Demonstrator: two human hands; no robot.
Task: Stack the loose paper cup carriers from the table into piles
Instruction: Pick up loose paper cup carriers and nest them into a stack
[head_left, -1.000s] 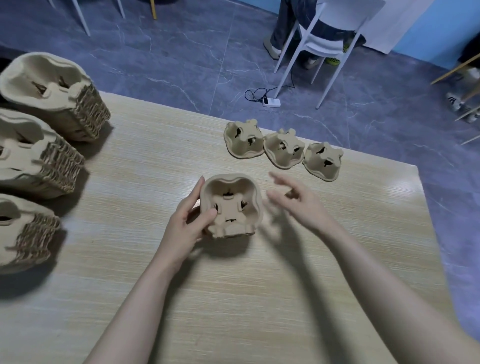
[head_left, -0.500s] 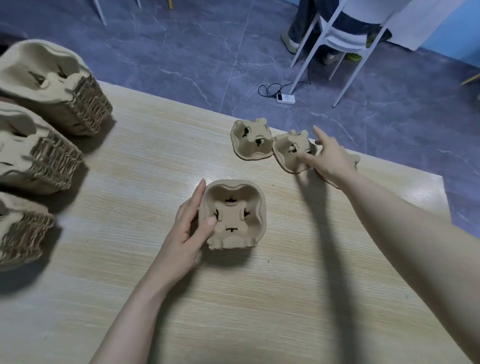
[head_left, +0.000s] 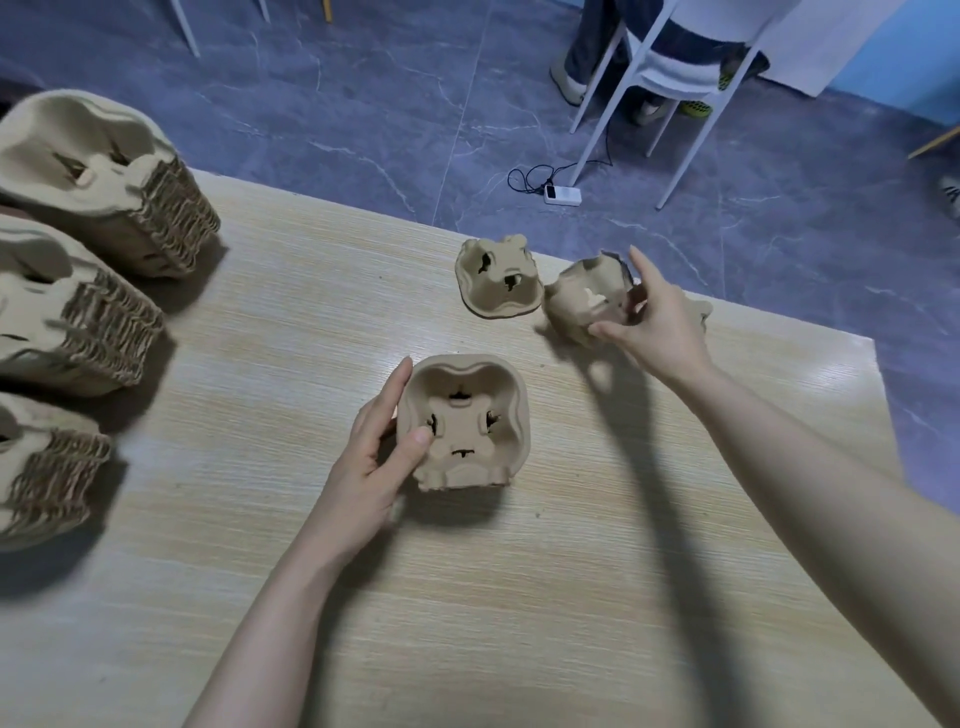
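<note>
We see a pale wood-grain tabletop (head_left: 519, 597) filling most of the view, with grey marbled floor (head_left: 363, 104) beyond its far edge. Along the left edge of the tabletop lie three tall piles of nested cup carriers, tipped on their sides: the far pile (head_left: 104, 176), the middle pile (head_left: 67, 312) and the near pile (head_left: 47, 462), one just beside the next. On the floor stands a white chair (head_left: 670, 78) with someone's legs behind it, and near it a small white power strip (head_left: 562, 195) with a black cable.

At the centre of the tabletop we find a short stack of carriers (head_left: 467, 421), open side up. Our left hand (head_left: 374, 457) grips its left wall, thumb curled over the rim and fingers along the outside. Further back a single loose carrier (head_left: 496, 283) rests flat. Just to its right, our right hand (head_left: 654, 322) pinches a tilted carrier (head_left: 582, 301) between thumb and fingers, its near side lifted off the wood. Another carrier (head_left: 701, 312) peeks out behind that hand, mostly hidden.
</note>
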